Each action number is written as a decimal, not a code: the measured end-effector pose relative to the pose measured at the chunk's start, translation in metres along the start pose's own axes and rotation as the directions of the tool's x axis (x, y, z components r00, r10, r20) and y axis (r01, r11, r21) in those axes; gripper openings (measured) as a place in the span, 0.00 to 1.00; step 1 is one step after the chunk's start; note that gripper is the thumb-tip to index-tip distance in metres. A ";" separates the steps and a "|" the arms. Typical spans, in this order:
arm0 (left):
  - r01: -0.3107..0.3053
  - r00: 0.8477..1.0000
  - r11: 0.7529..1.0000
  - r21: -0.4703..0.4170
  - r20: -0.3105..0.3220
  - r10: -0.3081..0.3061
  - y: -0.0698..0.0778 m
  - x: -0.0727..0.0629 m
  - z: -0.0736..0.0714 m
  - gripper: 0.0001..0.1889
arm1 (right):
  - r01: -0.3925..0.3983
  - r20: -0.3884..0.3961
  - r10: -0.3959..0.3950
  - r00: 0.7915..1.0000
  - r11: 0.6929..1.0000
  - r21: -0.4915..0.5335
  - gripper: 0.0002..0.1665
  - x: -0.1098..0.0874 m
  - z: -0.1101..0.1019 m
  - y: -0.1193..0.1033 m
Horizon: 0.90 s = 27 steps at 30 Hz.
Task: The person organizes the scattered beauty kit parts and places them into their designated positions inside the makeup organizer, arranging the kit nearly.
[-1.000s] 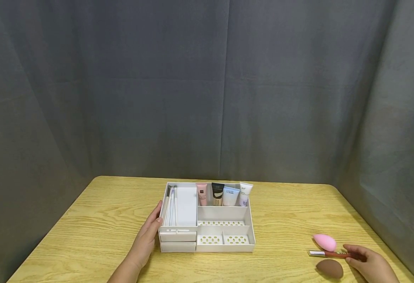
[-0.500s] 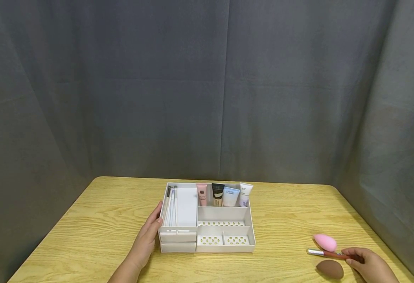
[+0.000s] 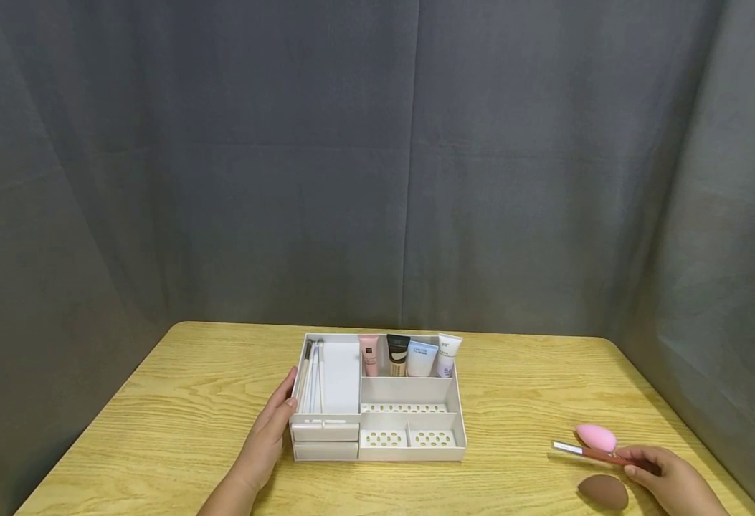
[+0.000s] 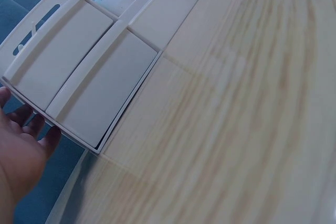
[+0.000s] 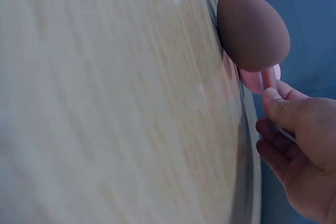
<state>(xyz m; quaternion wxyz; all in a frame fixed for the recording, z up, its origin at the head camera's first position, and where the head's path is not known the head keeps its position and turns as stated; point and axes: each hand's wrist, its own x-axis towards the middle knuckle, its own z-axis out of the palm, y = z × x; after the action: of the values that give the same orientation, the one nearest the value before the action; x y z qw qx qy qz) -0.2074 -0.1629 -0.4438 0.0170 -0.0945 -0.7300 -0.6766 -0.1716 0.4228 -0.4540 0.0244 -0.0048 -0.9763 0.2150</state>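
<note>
A white desk organizer (image 3: 409, 454) stands on the table with drawers at its front left. My left hand (image 3: 266, 430) rests against its left side, fingers extended along the wall. Slim brushes (image 3: 313, 376) lie in its left compartment. Four-sided bays hold several tubes at the back, among them a pink tube (image 3: 369, 355) and a black-topped tube (image 3: 398, 355). At the right, my right hand (image 3: 670, 476) pinches a slim red-brown stick with a silver-white end (image 3: 567, 448), its tip raised and pointing left. A pink makeup sponge (image 3: 596, 437) lies behind the stick, a brown makeup sponge (image 3: 603, 491) in front.
The wooden table (image 3: 513, 401) has a grey curtain (image 3: 287, 179) behind it and along both sides. A light blue tube (image 3: 421, 358) and a white tube (image 3: 447, 355) stand at the organizer's back right. Its front bays have perforated floors.
My right hand has taken the red-brown stick between thumb and fingers and lifted it slightly, its silver-white end moving left and up. My left hand and the organizer stay in place.
</note>
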 end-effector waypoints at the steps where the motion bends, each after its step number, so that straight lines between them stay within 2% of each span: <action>1: -0.004 1.000 1.000 -0.001 -0.003 0.004 0.000 0.000 0.000 0.30 | 0.007 -0.005 -0.007 1.000 1.000 0.001 0.19 0.000 0.000 -0.003; 7: -0.007 1.000 1.000 -0.011 -0.006 0.007 -0.002 0.001 -0.001 0.30 | -0.032 0.064 0.026 0.998 0.995 0.098 0.24 0.000 -0.004 -0.021; 10: -0.003 1.000 1.000 -0.012 -0.005 0.003 -0.002 0.001 -0.001 0.30 | -0.044 0.059 0.035 0.998 0.987 0.155 0.24 -0.001 -0.004 -0.031; 16: -0.016 1.000 1.000 -0.002 -0.004 0.016 0.000 0.000 0.000 0.30 | 0.018 0.002 -0.019 1.000 0.975 0.220 0.20 -0.001 -0.005 -0.056; 27: -0.017 1.000 1.000 0.002 -0.007 0.017 0.000 0.000 0.001 0.30 | 0.068 0.013 -0.077 0.997 0.938 0.340 0.20 0.008 -0.006 -0.093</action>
<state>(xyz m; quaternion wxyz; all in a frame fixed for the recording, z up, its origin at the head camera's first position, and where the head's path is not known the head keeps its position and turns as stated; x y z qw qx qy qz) -0.2070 -0.1624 -0.4440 0.0256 -0.0984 -0.7299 -0.6760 -0.1788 0.3409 -0.4091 0.0198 0.0385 -0.9244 0.3790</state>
